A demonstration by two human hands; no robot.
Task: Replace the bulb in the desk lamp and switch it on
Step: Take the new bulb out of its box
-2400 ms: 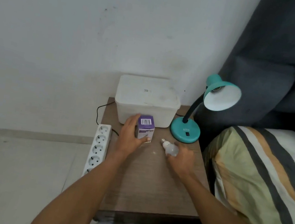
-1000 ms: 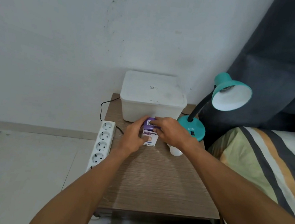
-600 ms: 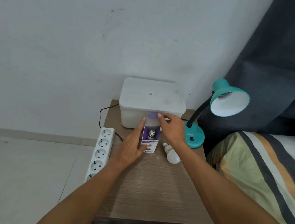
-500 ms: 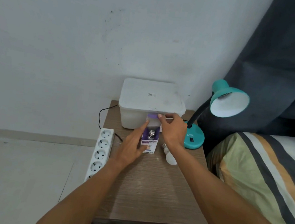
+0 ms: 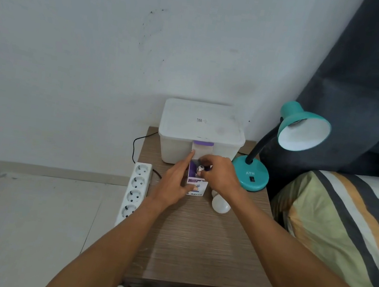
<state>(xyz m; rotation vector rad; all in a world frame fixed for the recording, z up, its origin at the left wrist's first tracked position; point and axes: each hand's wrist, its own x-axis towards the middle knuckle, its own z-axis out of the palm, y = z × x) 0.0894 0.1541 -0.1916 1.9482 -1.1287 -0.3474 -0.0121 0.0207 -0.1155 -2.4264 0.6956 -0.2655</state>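
Near the worktop's (image 5: 195, 253) back edge, our left hand (image 5: 173, 184) grips the box (image 5: 195, 188) to steady it while our right hand (image 5: 219, 175) pinches the new bulb (image 5: 200, 169) inside.

White lidded bin (image 5: 201, 130) at table (image 5: 202, 249) rear, power strip (image 5: 135, 191) left, striped pillow (image 5: 342, 228) right.

The single head-worn camera is looking forward and down from above the small wood-grain bedside table (image 5: 203, 242). It is facing the white wall (image 5: 100, 45), sitting about an arm's reach away.
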